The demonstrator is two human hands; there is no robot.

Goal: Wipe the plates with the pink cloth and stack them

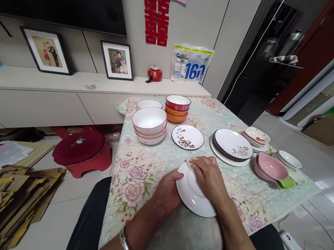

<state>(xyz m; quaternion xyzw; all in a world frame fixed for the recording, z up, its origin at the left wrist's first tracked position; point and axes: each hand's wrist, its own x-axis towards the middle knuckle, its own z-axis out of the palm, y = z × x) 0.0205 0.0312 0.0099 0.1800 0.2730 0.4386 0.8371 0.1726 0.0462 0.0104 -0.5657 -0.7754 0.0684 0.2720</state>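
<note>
A white plate [194,199] is tilted above the near part of the table, its plain, glossy side with a round ridge towards me. My left hand [166,192] grips its left edge, thumb on top and fingers underneath. Across the upper right of the plate lies my right hand [209,177], fingers bent together and pressing a thin pale cloth [191,164], mostly covered, against the surface. Just beyond the hands rests a single flower-patterned plate [187,137]. To its right is a stack of similar dark-rimmed plates [233,144].
White red-rimmed bowls [149,123] and orange and red bowls [177,109] stand stacked behind. Pink bowls [271,167], small white dishes [289,158] and patterned dishes [257,135] sit right on the flowered tablecloth [135,174]. A red stool [81,151] is at floor left.
</note>
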